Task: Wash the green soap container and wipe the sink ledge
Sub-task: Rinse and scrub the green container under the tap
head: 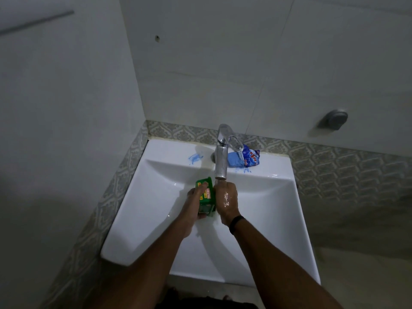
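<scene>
A: Soap container (205, 196) location?
B: Over the sink (256, 219), under the tap (221, 161); long axis twelve-to-six.
A: Hands?
B: Gripped by the left hand (194, 200) at nine o'clock; right hand (227, 200) pressed at three, equally near.

You see a green soap container (205, 195) with a yellow-red label, a white sink (263, 221), blue smears (195, 157) on its ledge, and grey patterned border tiles (334, 166).
</scene>
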A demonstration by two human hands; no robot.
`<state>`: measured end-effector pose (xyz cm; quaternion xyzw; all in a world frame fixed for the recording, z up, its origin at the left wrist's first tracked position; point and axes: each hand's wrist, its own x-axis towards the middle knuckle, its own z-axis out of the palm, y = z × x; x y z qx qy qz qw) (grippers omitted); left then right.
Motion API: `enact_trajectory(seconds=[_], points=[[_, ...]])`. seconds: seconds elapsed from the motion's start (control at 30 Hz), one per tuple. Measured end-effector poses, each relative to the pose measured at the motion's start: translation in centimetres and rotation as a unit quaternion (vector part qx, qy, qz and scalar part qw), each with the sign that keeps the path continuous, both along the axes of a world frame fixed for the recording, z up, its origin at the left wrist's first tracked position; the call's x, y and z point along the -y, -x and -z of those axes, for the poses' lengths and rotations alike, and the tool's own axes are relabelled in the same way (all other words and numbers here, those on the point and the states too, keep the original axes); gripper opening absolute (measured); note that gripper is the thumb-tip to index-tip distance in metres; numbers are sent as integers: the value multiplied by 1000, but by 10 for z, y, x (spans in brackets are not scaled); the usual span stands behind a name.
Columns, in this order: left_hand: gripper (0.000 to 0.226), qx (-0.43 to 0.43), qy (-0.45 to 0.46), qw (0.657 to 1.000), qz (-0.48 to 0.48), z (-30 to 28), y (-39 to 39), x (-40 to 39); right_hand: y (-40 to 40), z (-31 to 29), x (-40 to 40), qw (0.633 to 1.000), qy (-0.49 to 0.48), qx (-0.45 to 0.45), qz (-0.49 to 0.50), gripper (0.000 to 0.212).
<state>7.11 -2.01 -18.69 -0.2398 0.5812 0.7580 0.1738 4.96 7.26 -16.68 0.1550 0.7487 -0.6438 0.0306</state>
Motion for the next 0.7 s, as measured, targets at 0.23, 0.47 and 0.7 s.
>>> enact_trajectory(seconds=[0.23, 0.47, 0.7], points=[[37, -79, 8, 996, 40, -23, 4, -21, -21, 15, -31, 990, 28, 96, 97, 40], [40, -47, 74, 994, 66, -27, 6, -35, -33, 25, -43, 984, 21, 176, 14, 29], [27, -97, 197, 975, 25, -29, 13, -38, -40, 27, -42, 971, 10, 240, 8, 31]])
